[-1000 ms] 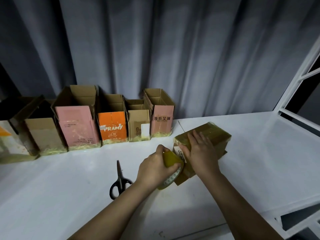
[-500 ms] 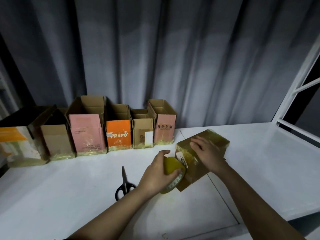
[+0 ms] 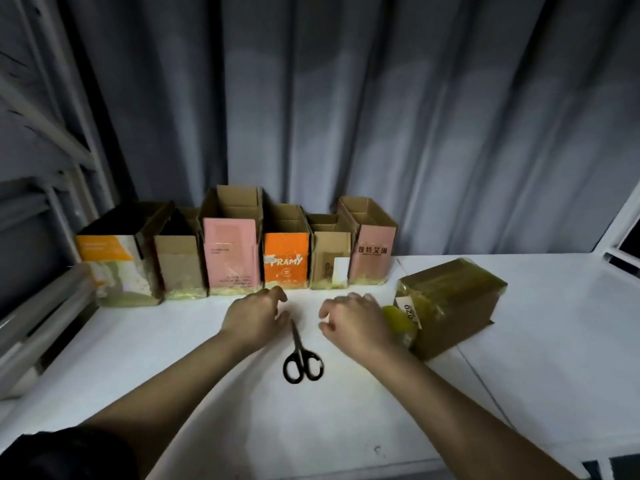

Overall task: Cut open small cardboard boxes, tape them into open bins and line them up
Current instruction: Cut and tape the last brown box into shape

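A cardboard box (image 3: pixel 453 299) wrapped in yellowish tape lies on its side at the right of the white table (image 3: pixel 214 393). The yellow tape roll (image 3: pixel 398 318) leans against the box's near end. Black scissors (image 3: pixel 302 356) lie shut in the middle, blades pointing away. My left hand (image 3: pixel 258 315) hovers just left of the blades, fingers loosely curled, holding nothing. To the right of the blades my right hand (image 3: pixel 353 322) is also loosely curled and empty, next to the roll. Several open cardboard bins (image 3: pixel 228 251) stand in a row along the curtain.
A grey curtain (image 3: pixel 346 116) hangs behind the bins. A white metal frame (image 3: pixel 620 233) rises at the right, and grey rails (image 3: pixel 41 306) run along the left edge of the table.
My left hand let go of the tape roll and my right hand left the box. Both hands moved left to either side of the scissors. The view panned left.
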